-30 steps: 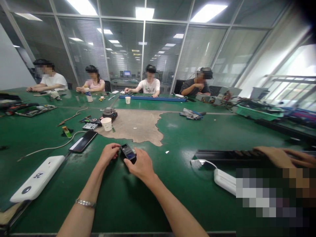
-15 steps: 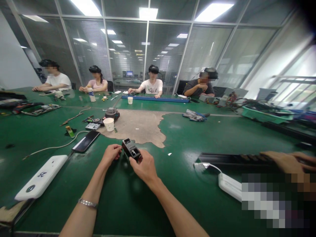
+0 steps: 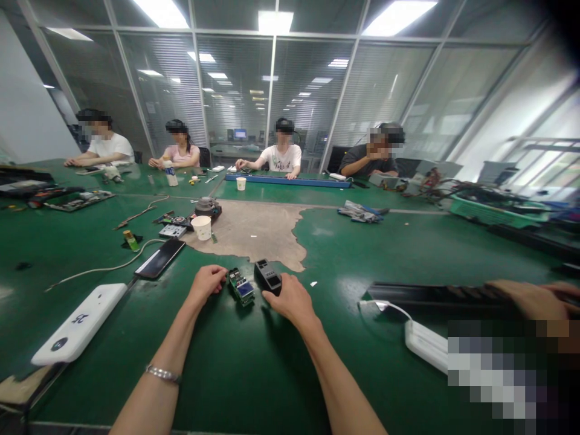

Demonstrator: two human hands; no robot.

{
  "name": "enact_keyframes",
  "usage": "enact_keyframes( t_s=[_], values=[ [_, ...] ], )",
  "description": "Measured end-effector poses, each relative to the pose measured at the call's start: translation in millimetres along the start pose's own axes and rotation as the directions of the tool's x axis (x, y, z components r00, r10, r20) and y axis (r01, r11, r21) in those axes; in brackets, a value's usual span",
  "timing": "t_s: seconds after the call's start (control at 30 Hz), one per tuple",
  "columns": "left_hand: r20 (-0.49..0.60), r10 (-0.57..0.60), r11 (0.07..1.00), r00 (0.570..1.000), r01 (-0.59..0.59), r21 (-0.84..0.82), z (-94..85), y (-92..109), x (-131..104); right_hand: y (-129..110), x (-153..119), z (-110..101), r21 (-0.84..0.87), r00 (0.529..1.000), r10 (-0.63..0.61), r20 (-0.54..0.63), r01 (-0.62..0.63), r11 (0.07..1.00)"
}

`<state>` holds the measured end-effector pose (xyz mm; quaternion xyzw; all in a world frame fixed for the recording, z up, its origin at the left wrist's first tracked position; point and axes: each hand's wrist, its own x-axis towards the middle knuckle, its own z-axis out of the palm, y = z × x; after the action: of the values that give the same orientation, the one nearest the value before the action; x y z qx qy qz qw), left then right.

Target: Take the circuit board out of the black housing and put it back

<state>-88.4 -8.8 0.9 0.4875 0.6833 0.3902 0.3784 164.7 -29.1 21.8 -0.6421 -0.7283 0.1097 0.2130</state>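
My right hand (image 3: 292, 302) is closed around a black plastic housing (image 3: 268, 277) with cut-out openings in its face, held just above the table. To the left of it, a small green circuit board (image 3: 241, 287) with a blue-tinted display is bare of the housing. My left hand (image 3: 209, 283), fingers pinched together, meets the board's left edge. The exact grip of its fingertips is partly hidden.
On the green table (image 3: 217, 374) lie a phone (image 3: 161, 258), a white power bank (image 3: 80, 323) and a paper cup (image 3: 202, 228). A co-worker's hand (image 3: 521, 296) rests on a long black part (image 3: 421, 293) at right. Several people sit across the table.
My right hand has moved right with the black housing, lifting it off the circuit board, which is now exposed beside my left hand. The left hand has barely moved.
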Motion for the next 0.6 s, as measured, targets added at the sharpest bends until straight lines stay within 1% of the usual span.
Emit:
enact_keyframes(
  t_s=[0.1,0.27,0.37,0.43,0.5,0.6],
  values=[
    [0.009,-0.006,1.0,1.0,0.006,0.002,-0.2,1,0,1,0,0,-0.017,1.0,0.003,0.0,-0.003,1.0],
    [0.043,-0.031,0.999,0.999,0.032,-0.02,-0.6,0,1,0,4,-4,0.018,0.999,-0.008,-0.036,0.008,1.0],
    [0.073,-0.051,0.997,0.996,0.055,-0.057,0.7,-3,2,-8,4,-5,0.147,0.987,-0.077,-0.14,0.098,0.984],
    [0.087,-0.058,0.995,0.995,0.065,-0.082,2.0,-5,3,-18,1,-4,0.259,0.97,-0.129,-0.208,0.182,0.949],
    [0.094,-0.061,0.993,0.994,0.07,-0.098,2.8,-6,3,-27,-4,-1,0.327,0.957,-0.171,-0.236,0.244,0.913],
    [0.102,-0.056,0.992,0.993,0.067,-0.105,3.0,-6,3,-39,-12,4,0.351,0.945,-0.224,-0.24,0.299,0.887]
  ],
)
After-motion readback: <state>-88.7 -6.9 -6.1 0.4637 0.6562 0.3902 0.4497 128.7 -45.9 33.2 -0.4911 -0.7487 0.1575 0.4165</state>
